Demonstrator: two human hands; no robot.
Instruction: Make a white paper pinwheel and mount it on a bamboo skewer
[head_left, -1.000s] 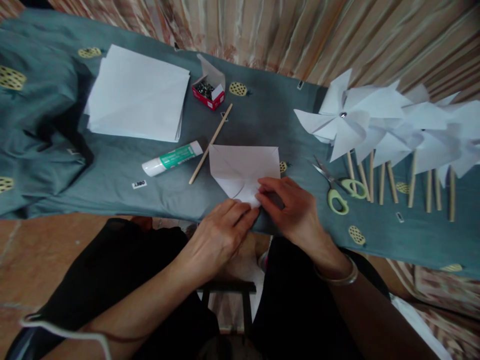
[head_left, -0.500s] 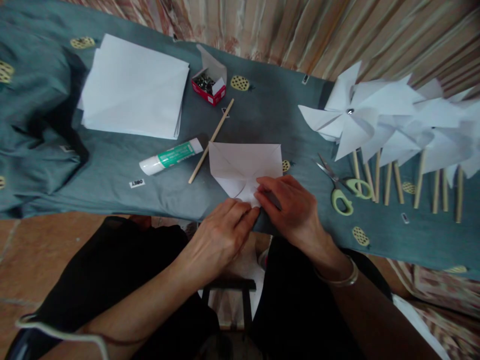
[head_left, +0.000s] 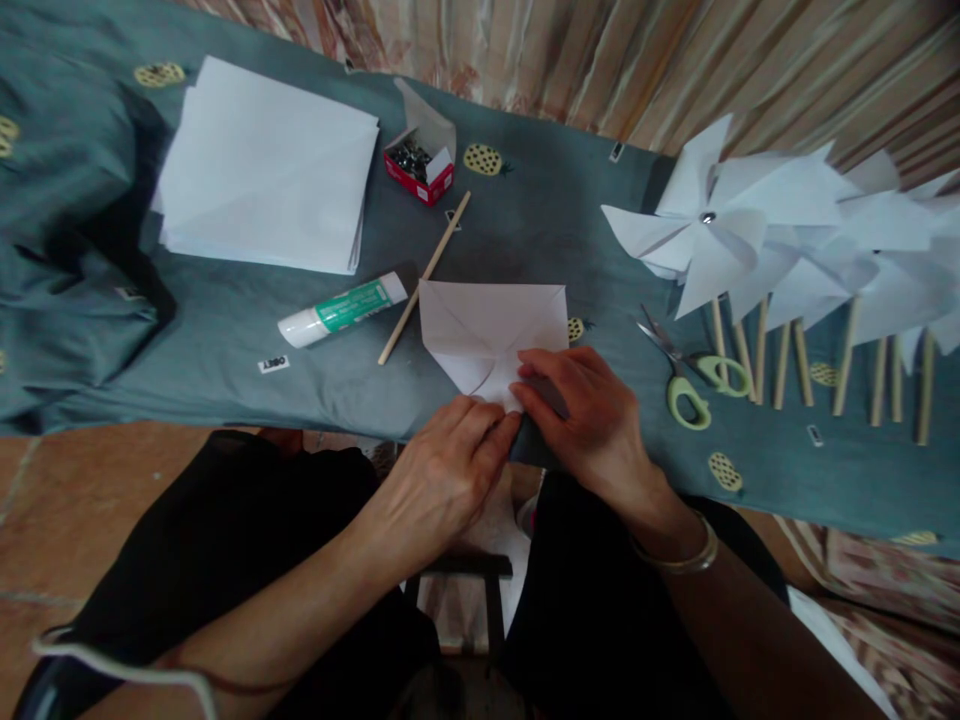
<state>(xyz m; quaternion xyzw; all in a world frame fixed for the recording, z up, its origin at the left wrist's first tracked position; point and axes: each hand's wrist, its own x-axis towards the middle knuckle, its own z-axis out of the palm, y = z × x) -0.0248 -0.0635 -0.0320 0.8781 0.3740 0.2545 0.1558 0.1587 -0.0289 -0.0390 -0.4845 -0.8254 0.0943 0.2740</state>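
A white sheet of paper (head_left: 495, 315) with diagonal creases lies at the near edge of the cloth-covered table, its near corners folded or bent inward. My left hand (head_left: 454, 455) closes on the near edge of this paper, fingers curled together. Over the paper's right side, my right hand (head_left: 589, 415) pinches it with thumb and index finger close together. The fingertips partly hide the near part of the sheet. Just left of the paper lies a thin wooden stick (head_left: 425, 277), and beside that a glue stick (head_left: 343, 308) with a green label.
A stack of white paper (head_left: 270, 170) lies at the back left. An open red box (head_left: 420, 170) holds small metal pieces. Green-handled scissors (head_left: 679, 370) rest on the right, near several paper pinwheels (head_left: 712, 220) on wooden sticks. A curtain (head_left: 570, 60) hangs behind the table.
Both hands stay on the paper with almost the same grip. The whole view has shifted very slightly.
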